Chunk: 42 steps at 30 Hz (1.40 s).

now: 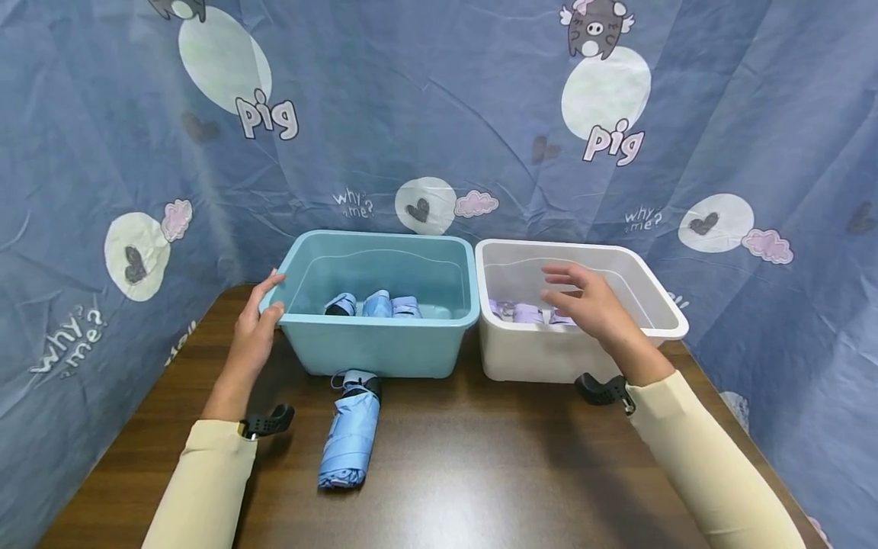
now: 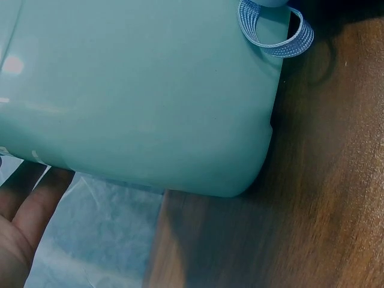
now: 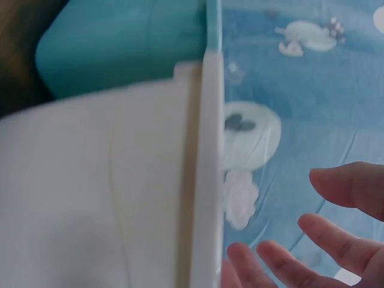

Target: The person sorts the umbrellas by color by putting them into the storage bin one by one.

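Observation:
My left hand (image 1: 257,320) rests against the left rim of the teal bin (image 1: 373,347), its fingers fairly straight along the side and the thumb near the front corner. In the left wrist view, two fingers (image 2: 37,198) reach past the bin's wall. Over the white bin (image 1: 535,358) hovers my right hand (image 1: 583,301), fingers spread and holding nothing. Several light blue folded umbrellas (image 1: 377,303) lie inside the teal bin. Purple folded items (image 1: 527,313) sit in the white one, partly hidden by its front wall. A folded blue umbrella (image 1: 351,435) lies on the table before the teal bin.
Both bins stand side by side on a dark wooden table (image 1: 453,457), their rims nearly touching. A blue printed cloth (image 1: 439,114) hangs close behind and at both sides. The loose umbrella's strap (image 2: 288,45) lies near the teal bin's front.

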Each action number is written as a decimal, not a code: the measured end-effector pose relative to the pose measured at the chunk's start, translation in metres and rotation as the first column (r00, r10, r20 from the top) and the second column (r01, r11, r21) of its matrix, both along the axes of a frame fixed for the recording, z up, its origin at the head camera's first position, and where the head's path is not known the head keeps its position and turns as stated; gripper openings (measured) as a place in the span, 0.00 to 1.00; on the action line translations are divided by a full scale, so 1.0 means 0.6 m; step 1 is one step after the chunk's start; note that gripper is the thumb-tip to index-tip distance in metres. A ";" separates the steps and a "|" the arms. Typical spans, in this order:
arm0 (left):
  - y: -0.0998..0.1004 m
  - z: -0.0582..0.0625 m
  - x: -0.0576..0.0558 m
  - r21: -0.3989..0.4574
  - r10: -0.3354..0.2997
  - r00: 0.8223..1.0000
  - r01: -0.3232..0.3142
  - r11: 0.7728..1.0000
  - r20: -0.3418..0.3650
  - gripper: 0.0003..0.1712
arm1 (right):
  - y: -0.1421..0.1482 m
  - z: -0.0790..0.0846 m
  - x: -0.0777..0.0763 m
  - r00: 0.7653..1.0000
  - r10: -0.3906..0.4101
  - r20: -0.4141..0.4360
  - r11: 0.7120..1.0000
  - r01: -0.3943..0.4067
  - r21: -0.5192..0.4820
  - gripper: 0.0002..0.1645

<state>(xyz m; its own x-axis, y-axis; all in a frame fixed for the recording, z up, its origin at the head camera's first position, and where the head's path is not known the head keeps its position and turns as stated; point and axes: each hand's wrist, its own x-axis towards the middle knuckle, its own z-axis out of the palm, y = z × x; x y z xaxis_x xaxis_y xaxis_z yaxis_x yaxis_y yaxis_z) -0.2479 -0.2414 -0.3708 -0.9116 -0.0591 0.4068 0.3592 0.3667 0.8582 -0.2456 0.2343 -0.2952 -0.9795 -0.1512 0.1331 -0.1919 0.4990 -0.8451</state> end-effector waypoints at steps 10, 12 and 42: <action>0.004 0.002 -0.003 0.021 -0.020 1.000 0.019 1.000 0.006 0.29 | -0.046 0.004 0.035 0.998 0.052 -0.040 0.999 -0.052 0.001 0.29; 0.004 0.000 -0.005 0.021 -0.016 1.000 0.016 1.000 0.001 0.29 | -0.057 0.003 0.042 0.996 0.073 -0.042 0.997 -0.074 -0.015 0.28; -0.017 -0.027 -0.023 0.019 -0.009 1.000 0.008 1.000 0.012 0.29 | -0.197 -0.068 0.103 0.929 0.369 -0.039 0.920 -0.371 -0.130 0.27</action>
